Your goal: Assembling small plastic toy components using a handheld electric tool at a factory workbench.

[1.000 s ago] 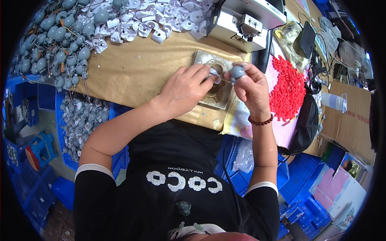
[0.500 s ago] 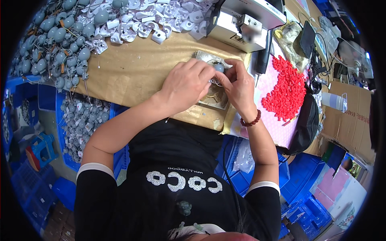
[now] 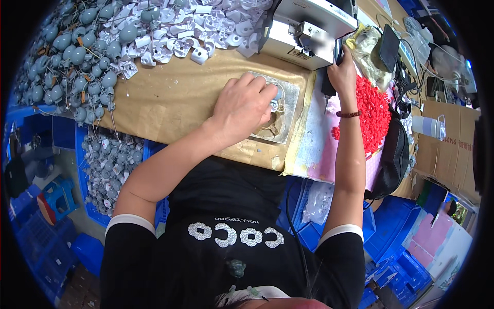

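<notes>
My left hand (image 3: 244, 107) is bent over a pale metal fixture block (image 3: 290, 110) at the table's near edge. Its fingertips are closed at a grey ball-shaped part (image 3: 279, 94) seated in the block, with a small white piece (image 3: 274, 106) beside it; the fingers hide much of both. To the right, my right hand (image 3: 343, 73) is closed round the upper part of a black electric screwdriver (image 3: 328, 88), next to the white machine. The screwdriver's bit end points toward me, and the hand covers part of its body.
Grey ball parts with wires (image 3: 77, 54) and white plastic pieces (image 3: 206, 26) are heaped at the far left. A white boxy machine (image 3: 296, 44) stands behind the block. Small red parts (image 3: 371, 116) lie at right beside a black pouch (image 3: 393, 159). A blue crate (image 3: 92, 201) sits below, left.
My right hand has left the block and moved right and away to the screwdriver. My left hand stays at the grey ball-shaped part, and more of the block shows.
</notes>
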